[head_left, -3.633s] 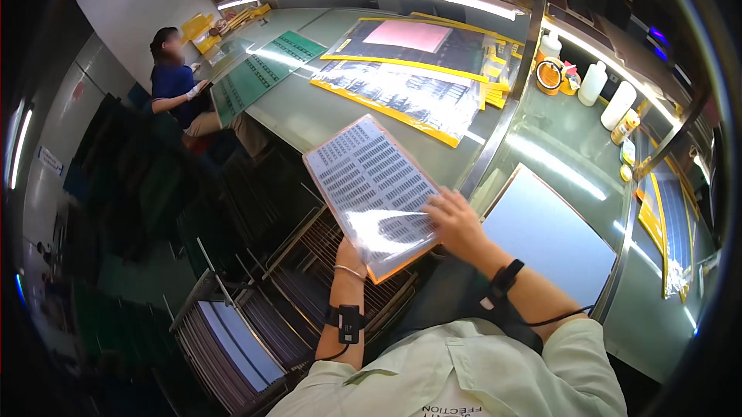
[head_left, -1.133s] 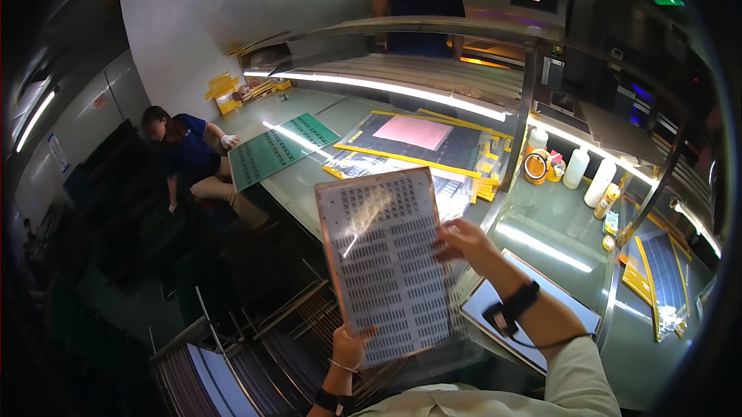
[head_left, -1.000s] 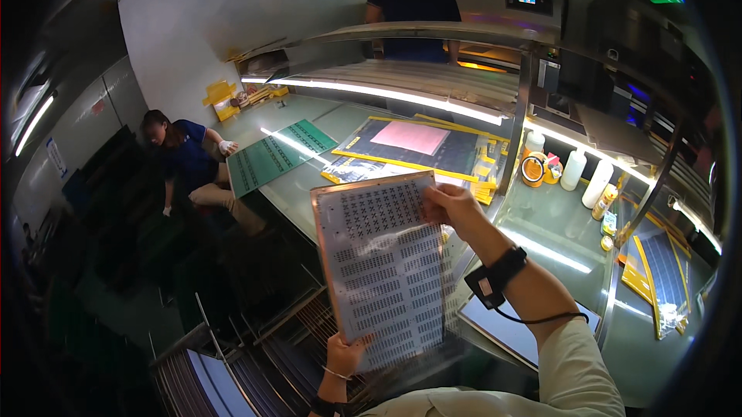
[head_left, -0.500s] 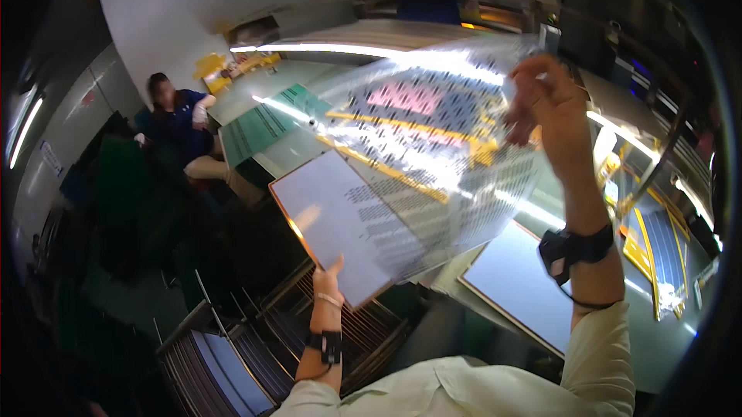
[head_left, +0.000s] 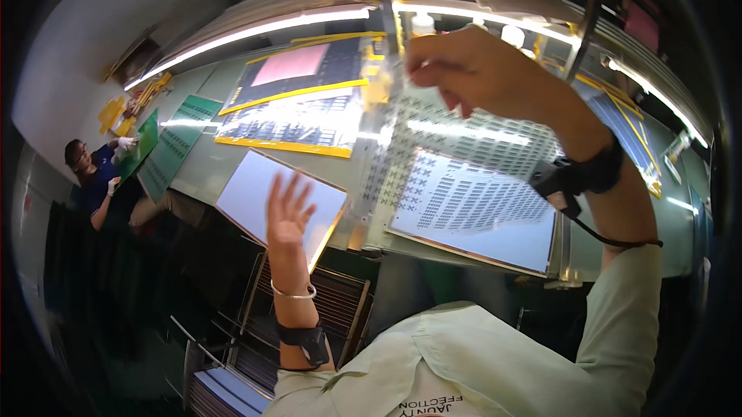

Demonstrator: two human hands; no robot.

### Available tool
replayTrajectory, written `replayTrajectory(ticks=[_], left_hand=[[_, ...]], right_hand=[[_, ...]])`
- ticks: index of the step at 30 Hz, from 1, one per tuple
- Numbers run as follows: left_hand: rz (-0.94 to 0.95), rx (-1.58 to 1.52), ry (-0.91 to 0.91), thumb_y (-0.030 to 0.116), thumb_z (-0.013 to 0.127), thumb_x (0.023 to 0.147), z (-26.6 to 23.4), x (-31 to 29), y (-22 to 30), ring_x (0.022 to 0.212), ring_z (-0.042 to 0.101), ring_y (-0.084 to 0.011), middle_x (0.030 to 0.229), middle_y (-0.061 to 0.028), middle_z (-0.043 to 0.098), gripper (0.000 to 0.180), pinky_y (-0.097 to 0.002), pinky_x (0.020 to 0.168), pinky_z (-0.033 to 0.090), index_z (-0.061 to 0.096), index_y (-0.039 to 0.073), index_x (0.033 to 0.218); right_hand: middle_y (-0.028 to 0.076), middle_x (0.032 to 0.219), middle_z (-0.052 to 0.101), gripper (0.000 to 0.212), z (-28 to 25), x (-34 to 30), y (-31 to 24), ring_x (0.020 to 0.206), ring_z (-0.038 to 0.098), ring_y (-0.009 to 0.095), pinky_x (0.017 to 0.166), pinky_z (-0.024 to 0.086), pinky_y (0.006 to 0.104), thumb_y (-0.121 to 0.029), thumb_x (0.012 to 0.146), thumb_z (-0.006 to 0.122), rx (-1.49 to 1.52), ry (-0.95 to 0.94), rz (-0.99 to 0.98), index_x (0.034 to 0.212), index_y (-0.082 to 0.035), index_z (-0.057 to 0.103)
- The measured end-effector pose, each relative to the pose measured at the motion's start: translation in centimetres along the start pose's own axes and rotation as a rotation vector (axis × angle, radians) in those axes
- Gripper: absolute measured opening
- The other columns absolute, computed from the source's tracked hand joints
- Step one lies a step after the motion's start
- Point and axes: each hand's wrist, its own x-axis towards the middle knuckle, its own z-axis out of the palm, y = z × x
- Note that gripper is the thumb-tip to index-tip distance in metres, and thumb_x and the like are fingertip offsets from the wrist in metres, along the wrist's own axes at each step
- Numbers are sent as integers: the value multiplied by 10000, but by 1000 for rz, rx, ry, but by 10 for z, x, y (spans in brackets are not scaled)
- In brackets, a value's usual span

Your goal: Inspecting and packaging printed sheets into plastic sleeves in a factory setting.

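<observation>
My left hand [head_left: 287, 212] is open with fingers spread, over a pale blue-white panel [head_left: 241, 189] with copper-coloured edges. That panel lies at the near edge of the table. My right hand [head_left: 464, 73] is raised, its fingers curled together at the upper edge of a clear film [head_left: 483, 127] printed with dark rows of marks; the fingertips are slightly blurred. The film spreads over a second pale panel [head_left: 495, 243] on the right, whose surface shows through it. I cannot tell how much of the film touches this panel.
Yellow-edged dark sheets [head_left: 290, 119] and a pink sheet [head_left: 290, 65] lie farther back. A co-worker [head_left: 97, 177] at far left holds a green board [head_left: 141, 150]. A rack [head_left: 224, 386] with panels stands below the table. Lit tubes [head_left: 255, 37] run above the back.
My left hand has let go of the left panel, which now lies on the table. My right hand has brought the film over the right panel. My view has turned rightward.
</observation>
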Motion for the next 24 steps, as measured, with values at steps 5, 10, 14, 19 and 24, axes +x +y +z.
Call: replayTrajectory(ticks=[5, 10, 14, 19, 24], left_hand=[[-471, 239, -216, 125, 614, 872, 54, 1, -27, 806, 637, -153, 989, -133, 647, 349, -197, 616, 476, 520, 9, 1188], [-571, 329, 43, 73, 562, 890, 52, -27, -105, 561, 559, -71, 694, -34, 606, 92, -185, 482, 424, 599, -8, 911], [-688, 473, 2, 83, 546, 897, 52, -28, -132, 515, 551, -78, 668, -32, 581, 101, -193, 452, 429, 582, -11, 891], [-740, 510, 36, 139, 558, 902, 31, -30, -135, 475, 534, -76, 657, -14, 563, 138, -191, 413, 406, 585, 6, 930], [-760, 475, -14, 138, 542, 917, 23, -28, -143, 476, 530, -69, 673, -19, 569, 133, -183, 414, 406, 582, 17, 957]], right_hand=[[69, 617, 598, 154, 35, -8, 52, 538, 590, 183, 587, 482, 302, -178, 870, 581, -241, 61, -204, 964, -59, 606], [95, 664, 632, 144, 49, -88, 119, 608, 631, 228, 618, 485, 341, -145, 849, 610, -186, 300, -8, 953, -45, 608], [144, 644, 597, 140, 64, -188, 148, 625, 594, 325, 572, 462, 374, -151, 801, 652, -244, 731, 248, 834, -25, 603], [163, 650, 585, 259, 119, -335, 124, 567, 568, 325, 514, 423, 378, -217, 826, 634, -174, 415, 1000, 698, 0, 577], [73, 696, 627, 166, 180, -364, 129, 498, 561, 91, 407, 395, 208, -127, 850, 614, 679, 763, 1245, 913, 25, 591]])
